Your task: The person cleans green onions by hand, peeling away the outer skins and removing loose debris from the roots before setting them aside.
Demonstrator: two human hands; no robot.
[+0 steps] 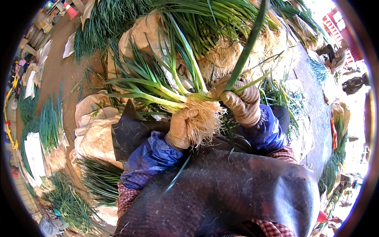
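Observation:
My left hand (pixel 179 128), in a dirty tan glove, is closed around the root end of a clump of green onions (pixel 173 94). Its pale, stringy roots (pixel 204 120) spill over beside the fingers, and the stalks fan out to the far left. On the clump's right side my right hand (pixel 244 100), gloved too, is closed with its fingers curled around a green onion leaf (pixel 249 43) that points up and away. Whether that leaf is still joined to the clump is hidden by the fingers. Both hands are above my lap, over a dark apron (pixel 221 189).
A large heap of green onions (pixel 221 17) lies just beyond my hands, its roots (pixel 225 55) toward me. Tan sacks (pixel 98 136) lie at the left. More green onion bundles (pixel 51 122) rest on the ground farther left. An orange cone (pixel 71 11) stands at the far left.

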